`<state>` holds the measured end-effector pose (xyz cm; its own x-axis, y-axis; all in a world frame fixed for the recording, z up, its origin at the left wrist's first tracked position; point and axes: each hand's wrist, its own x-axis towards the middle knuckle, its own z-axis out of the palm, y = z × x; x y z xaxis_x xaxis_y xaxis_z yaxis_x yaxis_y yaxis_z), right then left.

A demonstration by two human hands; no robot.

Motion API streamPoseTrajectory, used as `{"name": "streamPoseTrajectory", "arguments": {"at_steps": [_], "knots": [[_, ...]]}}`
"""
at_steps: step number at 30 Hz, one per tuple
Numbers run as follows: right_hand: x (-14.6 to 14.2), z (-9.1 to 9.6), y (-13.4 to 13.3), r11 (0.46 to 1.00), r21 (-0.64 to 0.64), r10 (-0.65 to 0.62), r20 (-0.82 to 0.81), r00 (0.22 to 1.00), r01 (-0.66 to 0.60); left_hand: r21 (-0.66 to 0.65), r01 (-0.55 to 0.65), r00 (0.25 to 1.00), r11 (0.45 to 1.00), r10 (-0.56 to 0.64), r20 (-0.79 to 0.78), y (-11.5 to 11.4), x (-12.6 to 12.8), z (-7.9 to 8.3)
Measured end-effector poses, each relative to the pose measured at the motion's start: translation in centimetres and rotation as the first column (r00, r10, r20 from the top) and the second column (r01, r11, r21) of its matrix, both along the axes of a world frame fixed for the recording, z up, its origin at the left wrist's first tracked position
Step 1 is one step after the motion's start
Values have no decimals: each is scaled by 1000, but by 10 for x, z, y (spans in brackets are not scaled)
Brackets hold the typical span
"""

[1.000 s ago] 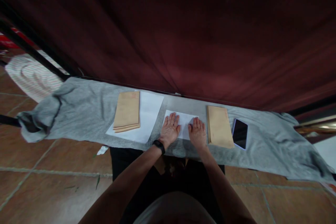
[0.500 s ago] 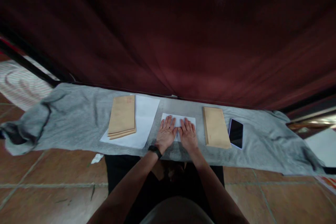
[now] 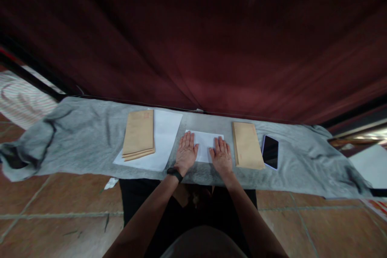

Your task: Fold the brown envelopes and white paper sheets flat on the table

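A folded white paper (image 3: 205, 143) lies on the grey cloth (image 3: 90, 133) in front of me. My left hand (image 3: 185, 153), with a black band on its wrist, lies flat and open on the paper's left end. My right hand (image 3: 222, 156) lies flat and open on its right end. The bare middle of the paper shows between the two hands. Neither hand holds anything.
Left of my hands, a stack of brown envelopes (image 3: 138, 134) rests on white sheets (image 3: 163, 137). Another brown envelope stack (image 3: 247, 145) and a black phone (image 3: 270, 152) lie to the right. A dark red curtain (image 3: 196, 40) hangs behind; tiled floor (image 3: 54, 213) lies below.
Half a second ago my hands lay side by side at the paper's middle. They have slid apart toward its two ends.
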<state>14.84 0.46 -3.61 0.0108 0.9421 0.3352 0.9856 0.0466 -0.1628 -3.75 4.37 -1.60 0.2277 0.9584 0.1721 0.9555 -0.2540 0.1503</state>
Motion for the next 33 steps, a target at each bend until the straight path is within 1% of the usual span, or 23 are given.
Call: {"name": "streamPoseTrajectory", "arguments": {"at_steps": [4,7,9,13,16,19,26,33], "knots": [[2,-1,-3,1000,25,-10,-1,1000,10,2,-29,1000,1000,29,7,-1,0,2],[3,-2,-3,1000,25,-9,-4,1000,9,18,-47,999,999,47,20,-5,4,5],[2,-2,-3,1000,17,-11,-1,1000,11,33,-1,999,999,0,38,-8,12,7],[2,0,-3,1000,-6,-16,1,1000,16,28,159,984,987,-161,80,-14,34,9],[2,1,-3,1000,-15,-7,-1,1000,7,4,204,974,979,-204,98,-14,44,8],[1,2,-4,1000,-9,-12,-3,1000,12,-6,200,975,980,-199,97,-10,40,6],[2,0,-3,1000,8,-12,-14,1000,12,-16,116,992,993,-115,44,-8,12,3],[3,2,-4,1000,-16,-14,-16,1000,14,-41,106,994,994,-105,28,-9,11,4]]}}
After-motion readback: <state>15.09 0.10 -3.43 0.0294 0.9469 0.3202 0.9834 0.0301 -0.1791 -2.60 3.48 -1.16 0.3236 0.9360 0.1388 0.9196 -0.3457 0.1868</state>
